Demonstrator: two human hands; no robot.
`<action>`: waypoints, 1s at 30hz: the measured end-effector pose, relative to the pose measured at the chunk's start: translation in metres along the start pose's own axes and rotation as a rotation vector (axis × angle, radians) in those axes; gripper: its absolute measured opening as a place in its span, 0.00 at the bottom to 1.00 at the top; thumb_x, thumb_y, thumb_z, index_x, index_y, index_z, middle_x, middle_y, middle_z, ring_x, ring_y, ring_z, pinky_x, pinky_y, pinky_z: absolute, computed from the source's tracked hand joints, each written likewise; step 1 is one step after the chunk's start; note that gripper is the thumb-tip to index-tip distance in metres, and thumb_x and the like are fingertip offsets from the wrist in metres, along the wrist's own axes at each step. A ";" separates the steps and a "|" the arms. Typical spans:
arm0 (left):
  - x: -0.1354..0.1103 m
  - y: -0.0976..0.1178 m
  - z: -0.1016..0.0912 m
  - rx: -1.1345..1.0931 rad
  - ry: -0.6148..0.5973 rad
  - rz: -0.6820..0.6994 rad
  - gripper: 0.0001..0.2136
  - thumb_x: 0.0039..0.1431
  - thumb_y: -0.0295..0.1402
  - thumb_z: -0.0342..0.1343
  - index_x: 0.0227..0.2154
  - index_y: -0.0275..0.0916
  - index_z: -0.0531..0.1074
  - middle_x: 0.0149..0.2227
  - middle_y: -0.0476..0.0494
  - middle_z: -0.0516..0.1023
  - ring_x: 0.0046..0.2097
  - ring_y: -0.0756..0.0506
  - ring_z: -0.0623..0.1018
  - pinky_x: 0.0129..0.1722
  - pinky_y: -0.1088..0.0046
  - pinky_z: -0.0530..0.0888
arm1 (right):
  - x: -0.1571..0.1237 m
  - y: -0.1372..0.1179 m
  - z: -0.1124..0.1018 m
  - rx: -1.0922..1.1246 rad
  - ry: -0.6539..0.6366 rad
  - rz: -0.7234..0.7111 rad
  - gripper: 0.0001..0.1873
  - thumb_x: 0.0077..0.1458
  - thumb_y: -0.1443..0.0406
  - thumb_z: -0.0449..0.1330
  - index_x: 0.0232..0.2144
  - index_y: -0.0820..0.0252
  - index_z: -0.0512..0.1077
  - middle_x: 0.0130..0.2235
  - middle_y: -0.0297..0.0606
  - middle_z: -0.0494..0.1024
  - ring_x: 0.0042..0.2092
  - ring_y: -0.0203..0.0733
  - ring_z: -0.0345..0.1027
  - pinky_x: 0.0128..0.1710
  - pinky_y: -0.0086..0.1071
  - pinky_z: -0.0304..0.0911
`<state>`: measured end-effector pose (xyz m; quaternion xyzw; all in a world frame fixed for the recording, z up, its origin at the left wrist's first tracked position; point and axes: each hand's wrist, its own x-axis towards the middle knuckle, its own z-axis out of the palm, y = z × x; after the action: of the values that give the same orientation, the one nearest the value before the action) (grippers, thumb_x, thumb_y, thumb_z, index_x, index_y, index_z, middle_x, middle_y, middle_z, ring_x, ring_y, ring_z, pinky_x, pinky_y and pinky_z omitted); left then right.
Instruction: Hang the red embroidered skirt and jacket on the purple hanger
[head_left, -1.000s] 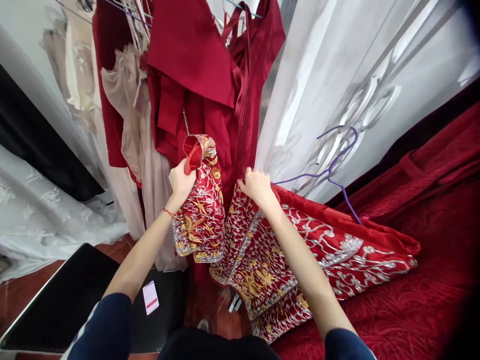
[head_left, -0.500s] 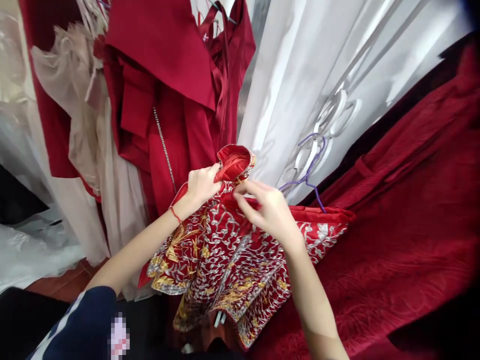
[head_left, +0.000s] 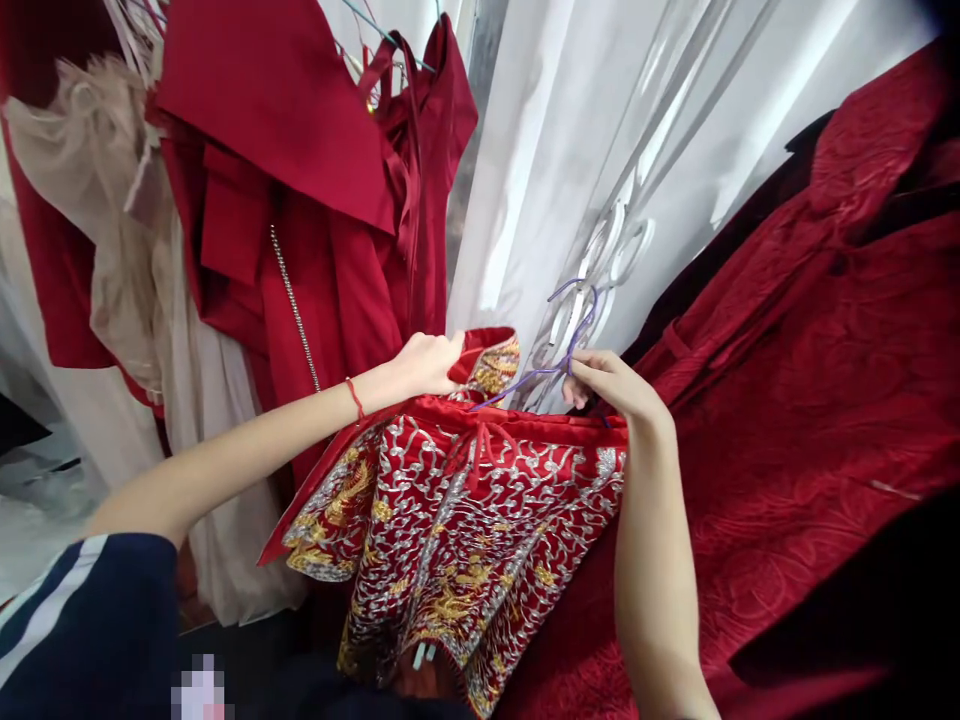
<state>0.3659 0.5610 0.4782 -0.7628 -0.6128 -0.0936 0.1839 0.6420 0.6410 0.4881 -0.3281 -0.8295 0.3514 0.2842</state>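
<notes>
My left hand (head_left: 429,364) is closed on the collar of a red embroidered jacket (head_left: 491,362), lifted behind a skirt. My right hand (head_left: 611,383) grips a purple hanger (head_left: 566,362) just below its hook. From that hanger spreads the red embroidered skirt (head_left: 480,520), covered in silver and gold thread. Its red waistband runs across the top, with a tied red bow (head_left: 484,448) at the middle. One hanger arm lies over the waistband near my left hand; the other end is mostly hidden behind my right hand.
Red dresses (head_left: 285,130) and a beige tulle gown (head_left: 112,180) hang at the left. White curtain fabric (head_left: 517,180) covers the back, with white rings (head_left: 615,245) beside the hanger hook. A large dark red patterned garment (head_left: 810,430) fills the right side.
My right hand has gone from the garment's front to the purple hanger, moving right. The waistband and bow now show in full, and the jacket collar sits behind them. The view has shifted.
</notes>
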 end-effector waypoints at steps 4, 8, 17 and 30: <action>0.015 0.008 0.007 0.055 -0.080 0.129 0.31 0.55 0.50 0.54 0.53 0.28 0.64 0.40 0.29 0.81 0.42 0.32 0.81 0.35 0.65 0.71 | 0.008 -0.011 -0.015 0.003 -0.172 0.101 0.20 0.46 0.48 0.65 0.22 0.58 0.69 0.24 0.36 0.79 0.22 0.34 0.70 0.25 0.27 0.67; 0.035 0.009 -0.008 0.073 -0.056 0.040 0.35 0.54 0.52 0.55 0.55 0.28 0.64 0.42 0.29 0.80 0.44 0.33 0.81 0.39 0.65 0.71 | 0.023 -0.022 -0.026 0.003 -0.324 0.322 0.15 0.38 0.56 0.72 0.22 0.58 0.73 0.23 0.37 0.79 0.23 0.38 0.73 0.26 0.30 0.71; 0.047 0.025 -0.013 0.017 -0.227 0.130 0.33 0.52 0.60 0.53 0.43 0.33 0.76 0.41 0.29 0.80 0.42 0.35 0.80 0.38 0.66 0.69 | 0.023 -0.022 -0.029 -0.104 -0.432 0.373 0.21 0.45 0.48 0.69 0.29 0.60 0.79 0.27 0.40 0.80 0.30 0.41 0.76 0.31 0.33 0.73; 0.058 0.017 -0.052 -0.153 -0.096 0.268 0.19 0.53 0.51 0.58 0.37 0.43 0.81 0.37 0.43 0.82 0.39 0.44 0.77 0.39 0.70 0.64 | 0.022 -0.016 -0.027 0.023 -0.546 0.445 0.33 0.46 0.41 0.66 0.40 0.63 0.80 0.34 0.45 0.83 0.35 0.41 0.77 0.38 0.33 0.73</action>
<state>0.4004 0.5893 0.5444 -0.8532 -0.5045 -0.0780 0.1069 0.6421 0.6595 0.5215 -0.3914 -0.7793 0.4886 -0.0278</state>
